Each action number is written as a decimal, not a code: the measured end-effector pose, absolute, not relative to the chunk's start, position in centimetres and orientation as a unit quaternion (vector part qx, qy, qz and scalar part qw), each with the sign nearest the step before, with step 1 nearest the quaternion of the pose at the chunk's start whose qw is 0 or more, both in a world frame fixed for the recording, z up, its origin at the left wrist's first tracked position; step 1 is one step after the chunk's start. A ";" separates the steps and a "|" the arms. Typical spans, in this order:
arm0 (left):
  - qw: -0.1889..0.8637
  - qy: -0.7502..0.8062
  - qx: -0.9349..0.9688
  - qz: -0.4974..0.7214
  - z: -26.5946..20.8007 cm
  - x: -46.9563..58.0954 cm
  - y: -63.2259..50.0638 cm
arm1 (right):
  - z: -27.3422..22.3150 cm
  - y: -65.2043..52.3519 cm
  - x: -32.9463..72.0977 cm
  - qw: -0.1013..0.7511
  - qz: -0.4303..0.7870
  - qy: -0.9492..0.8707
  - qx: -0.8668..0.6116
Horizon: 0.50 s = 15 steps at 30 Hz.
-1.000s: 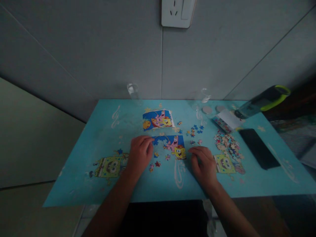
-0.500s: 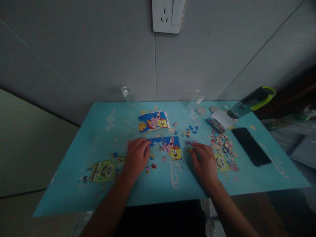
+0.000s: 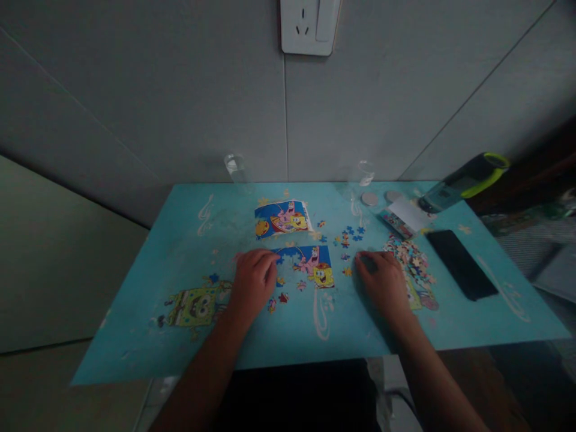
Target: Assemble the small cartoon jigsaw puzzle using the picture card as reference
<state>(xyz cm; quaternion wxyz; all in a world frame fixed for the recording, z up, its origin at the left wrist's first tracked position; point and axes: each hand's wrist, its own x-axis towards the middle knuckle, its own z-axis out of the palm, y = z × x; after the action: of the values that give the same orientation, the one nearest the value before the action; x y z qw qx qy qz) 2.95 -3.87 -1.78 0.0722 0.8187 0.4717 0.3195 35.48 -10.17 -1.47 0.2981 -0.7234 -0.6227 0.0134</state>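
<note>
Your left hand point(image 3: 255, 277) is the nearer one, its fingertips at the left end of the partly joined puzzle point(image 3: 317, 262), which lies lengthwise side to side. Your right hand point(image 3: 384, 278) rests apart, to the puzzle's right. Fingers bend; I cannot tell whether either grips.

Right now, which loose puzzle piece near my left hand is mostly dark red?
The small dark-red puzzle piece, right of your left hand, between a pinkish piece and a multicoloured one; neither neighbour is mostly red.
</note>
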 end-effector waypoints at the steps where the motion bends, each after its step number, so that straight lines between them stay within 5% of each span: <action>1: 0.073 0.470 0.820 0.319 -1.8 3.0 -3.9 | -1.5 -10.0 35.5 0.297 0.014 -0.622 -0.725; 15: 0.083 0.453 0.833 0.308 -1.6 3.2 -4.1 | -1.6 -10.4 35.1 0.303 0.045 -0.635 -0.709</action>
<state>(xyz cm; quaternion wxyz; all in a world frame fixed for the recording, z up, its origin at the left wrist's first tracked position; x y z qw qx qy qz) 3.24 -4.15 -1.61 0.0829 0.8327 0.4526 0.3081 35.05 -10.45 -1.61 0.3032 -0.7094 -0.6347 0.0455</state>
